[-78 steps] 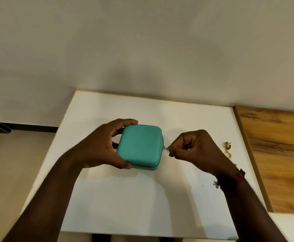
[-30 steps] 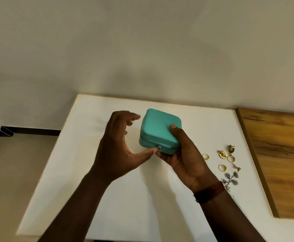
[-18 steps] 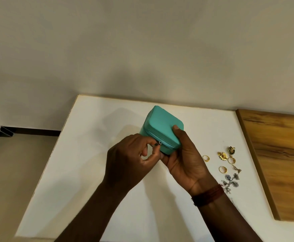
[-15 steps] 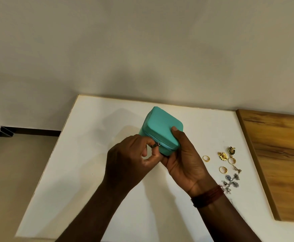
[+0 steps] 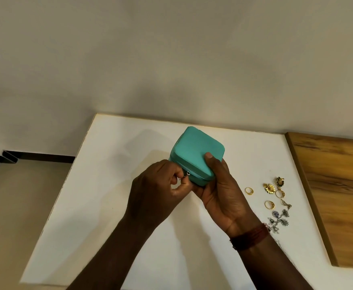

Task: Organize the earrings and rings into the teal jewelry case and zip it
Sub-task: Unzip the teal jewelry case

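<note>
The teal jewelry case point(image 5: 194, 152) is closed and tilted above the white table point(image 5: 112, 164), its near corner toward me. My right hand point(image 5: 221, 195) cups it from below, thumb on the lid. My left hand point(image 5: 161, 189) pinches the small silver zipper pull point(image 5: 187, 173) at the case's near left edge. To the right on the table lie three gold rings point(image 5: 249, 190), a gold flower earring point(image 5: 269, 188), a dark green-and-gold earring point(image 5: 280, 181) and silver-blue leaf earrings point(image 5: 279, 219).
A wooden board point(image 5: 339, 185) lies along the table's right side. A beige wall rises behind the table. The floor shows past the table's left edge.
The case went from lying flat to held up in my right hand. My left hand let go of its side, then closed on the zipper pull. The jewelry came into view.
</note>
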